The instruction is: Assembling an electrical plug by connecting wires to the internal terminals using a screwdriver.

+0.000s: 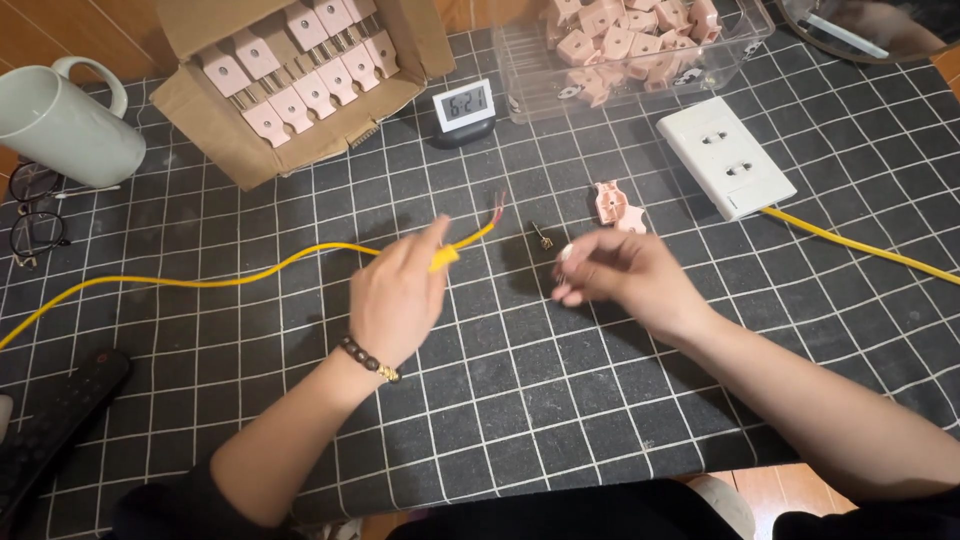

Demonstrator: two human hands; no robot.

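Observation:
My left hand (400, 292) pinches a yellow cable (210, 281) near its stripped end, where bare reddish wires (498, 209) stick out. The cable trails left across the black gridded mat (520, 400). My right hand (615, 272) hovers just right of it with fingers curled; motion blur hides whether it holds something small. A small dark screw (544, 239) lies on the mat between the two hands. A pink plug half (612, 204) rests just beyond my right hand.
A cardboard box of pink plugs (300, 75) stands at the back left, a clear bin of plug parts (630, 45) at the back. Also a digital clock (465, 108), white socket plate (727, 157) with yellow lead, mug (60, 125), glasses (35, 215), remote (50, 420).

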